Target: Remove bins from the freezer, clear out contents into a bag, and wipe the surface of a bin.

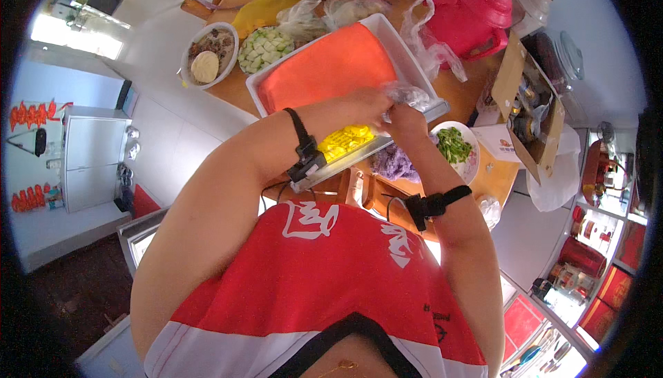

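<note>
My left hand (377,104) and my right hand (407,123) meet above the front right of a white plastic bin (406,62). Both grip a crumpled clear plastic bag (412,96), and its lower part is hidden by my fingers. Inside the bin lies a smooth orange-red sheet or bag (331,64). Beneath my left forearm a yellow plastic packet (344,142) with writing on it shows, partly covered by the arm. A silvery edge (342,163) runs along the front, nearest my body.
A purple cloth (393,163) and a plate of chopped greens (457,145) sit to the right. At the left are a bowl of mixed brown food (222,41) and cubed pale green vegetable (267,49). Behind stand a pink thermos (461,13) and an open cardboard box (551,134).
</note>
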Demonstrator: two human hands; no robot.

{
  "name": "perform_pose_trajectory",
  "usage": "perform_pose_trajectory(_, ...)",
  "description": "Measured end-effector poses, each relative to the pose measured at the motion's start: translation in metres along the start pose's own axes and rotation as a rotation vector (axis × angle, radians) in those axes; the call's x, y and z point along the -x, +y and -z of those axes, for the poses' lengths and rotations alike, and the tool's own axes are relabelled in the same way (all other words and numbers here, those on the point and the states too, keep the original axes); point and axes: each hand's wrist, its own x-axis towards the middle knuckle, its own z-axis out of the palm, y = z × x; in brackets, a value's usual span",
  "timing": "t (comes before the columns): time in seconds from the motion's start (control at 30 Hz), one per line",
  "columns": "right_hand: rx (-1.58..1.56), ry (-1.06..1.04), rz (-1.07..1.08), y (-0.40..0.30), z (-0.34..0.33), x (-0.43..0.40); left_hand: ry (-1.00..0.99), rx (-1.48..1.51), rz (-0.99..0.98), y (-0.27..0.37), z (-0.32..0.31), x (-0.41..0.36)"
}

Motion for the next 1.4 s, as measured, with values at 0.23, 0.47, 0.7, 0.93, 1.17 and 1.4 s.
perform_pose_trajectory(0.23, 0.08, -0.122, -0.087, -0.004, -0.02, -0.004, -0.033, -0.091, 0.091, 0.015, -0.004, 0.015)
perform_pose_trajectory(0.47, 0.077, -0.136, -0.105, -0.029, -0.005, 0.0, -0.037, -0.066, 0.251, 0.009, -0.016, 0.024)
perform_pose_trajectory(0.7, 0.081, -0.141, -0.1, -0.022, -0.004, -0.001, -0.033, -0.182, 0.317, 0.027, 0.011, 0.014)
perform_pose_trajectory(0.93, 0.103, -0.242, -0.079, -0.03, 0.001, -0.003, 0.048, 0.024, 0.226, 0.007, 0.01, -0.002)
perform_pose_trajectory(1.17, 0.136, -0.189, -0.072, -0.033, -0.004, -0.003, -0.021, 0.489, 0.707, -0.003, -0.004, -0.021)
perform_pose_trajectory(1.4, -0.312, 0.096, 0.271, 0.013, 0.013, 0.033, 0.497, 0.214, -0.04, -0.017, 0.013, 0.083)
